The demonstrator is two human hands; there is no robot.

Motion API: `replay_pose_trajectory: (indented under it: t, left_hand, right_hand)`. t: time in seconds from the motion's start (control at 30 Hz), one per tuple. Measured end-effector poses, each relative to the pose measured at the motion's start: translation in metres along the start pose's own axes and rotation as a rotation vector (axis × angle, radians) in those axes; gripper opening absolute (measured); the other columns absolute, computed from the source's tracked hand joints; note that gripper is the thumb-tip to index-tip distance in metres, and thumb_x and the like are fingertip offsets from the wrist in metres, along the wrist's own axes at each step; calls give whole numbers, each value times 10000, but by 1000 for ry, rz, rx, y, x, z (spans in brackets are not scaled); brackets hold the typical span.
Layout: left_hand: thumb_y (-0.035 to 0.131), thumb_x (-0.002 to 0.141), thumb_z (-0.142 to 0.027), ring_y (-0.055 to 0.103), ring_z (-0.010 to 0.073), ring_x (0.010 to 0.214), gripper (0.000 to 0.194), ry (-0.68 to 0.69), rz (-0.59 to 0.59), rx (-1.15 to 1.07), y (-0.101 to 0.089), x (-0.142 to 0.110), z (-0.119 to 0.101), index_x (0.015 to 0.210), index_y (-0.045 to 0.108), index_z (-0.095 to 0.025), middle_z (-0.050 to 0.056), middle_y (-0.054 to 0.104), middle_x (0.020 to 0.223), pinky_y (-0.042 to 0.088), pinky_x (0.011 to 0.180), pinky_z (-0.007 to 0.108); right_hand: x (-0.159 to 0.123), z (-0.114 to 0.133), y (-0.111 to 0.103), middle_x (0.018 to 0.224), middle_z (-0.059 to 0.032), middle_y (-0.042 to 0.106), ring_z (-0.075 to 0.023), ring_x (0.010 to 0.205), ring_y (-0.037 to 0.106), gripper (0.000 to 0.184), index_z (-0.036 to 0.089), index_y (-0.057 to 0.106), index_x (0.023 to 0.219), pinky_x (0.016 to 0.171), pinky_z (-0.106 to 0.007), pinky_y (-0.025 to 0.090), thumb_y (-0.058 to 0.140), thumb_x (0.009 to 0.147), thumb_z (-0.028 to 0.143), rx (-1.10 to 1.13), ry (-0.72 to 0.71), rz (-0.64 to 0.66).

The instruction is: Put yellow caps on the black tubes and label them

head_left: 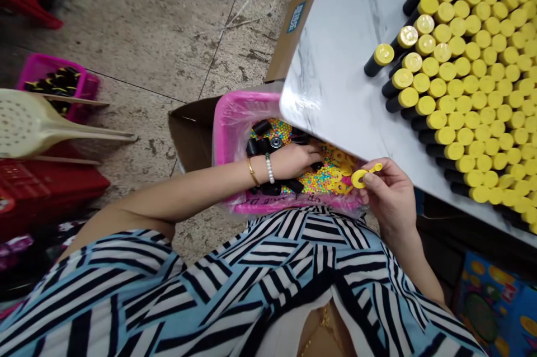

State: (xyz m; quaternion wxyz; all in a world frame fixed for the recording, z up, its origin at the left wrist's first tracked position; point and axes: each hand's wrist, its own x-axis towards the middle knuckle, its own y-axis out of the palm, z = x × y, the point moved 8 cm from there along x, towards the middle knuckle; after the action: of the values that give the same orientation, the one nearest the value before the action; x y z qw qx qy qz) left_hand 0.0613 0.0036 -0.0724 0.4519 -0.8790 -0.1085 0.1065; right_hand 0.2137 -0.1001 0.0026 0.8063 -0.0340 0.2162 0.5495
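The right hand (388, 195) is held just over the rim of a pink plastic basket (235, 122), its grip closed, with thumb and fingers pinched on a yellow plastic ring with a short stem (361, 177), close beneath the edge of the worktop. The left hand (293, 160) lies inside the basket above a heap of multicoloured beads (312, 178), among loose black tubes (262, 127). Its fingers curl down near one tube, and whether that grip is apart or clamped on something I cannot tell. More yellow rings (339, 169) lie in the beads on the right side of the basket, and a small dark ring with a metal centre (276, 142) sits towards the back. What looks finished is on the white marble-patterned worktop (331, 66): a dense block of yellow-capped black tubes (436, 119), packed side by side, with one capped tube (378, 59) set slightly apart at its edge. What looks left is loose in the basket, bare tubes and unfitted rings, though how many lie buried among the beads is hidden.
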Motion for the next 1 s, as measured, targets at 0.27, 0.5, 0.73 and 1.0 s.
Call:
replay_pose_trajectory:
  t: [0.27,0.5,0.73,1.0]
  left_hand:
    - [626,888,-154,711,202,969,327,-105,-40,-96,-12,-11,11,1212,678,-153,100,736,1100,561,894,316]
    - [656,856,-137,723,201,987,359,-53,-141,-293,-30,-12,7,1212,692,-149,96,762,1096,551,926,330]
    - [658,884,-176,722,134,796,360,-17,-79,-576,-27,-13,2,1241,705,-198,32,783,925,544,792,240]
    - [666,893,-229,737,167,884,336,102,-251,-437,-53,-20,-24,1220,704,-161,96,778,1048,563,838,280]
  right_hand:
    - [-3,-2,-12,709,22,657,-78,486,548,196,209,696,933,415,-166,437,837,810,268,-25,-7,-48]
    - [-2,1,-3,701,20,654,-81,474,528,187,216,688,932,420,-182,430,827,818,270,-27,-7,-26]
    - [0,-2,-2,721,27,632,-79,503,534,184,220,689,942,411,-165,420,819,822,270,7,2,-2]
    - [3,-1,6,740,23,663,-75,485,541,201,216,680,932,429,-179,432,823,815,295,-31,-3,13]
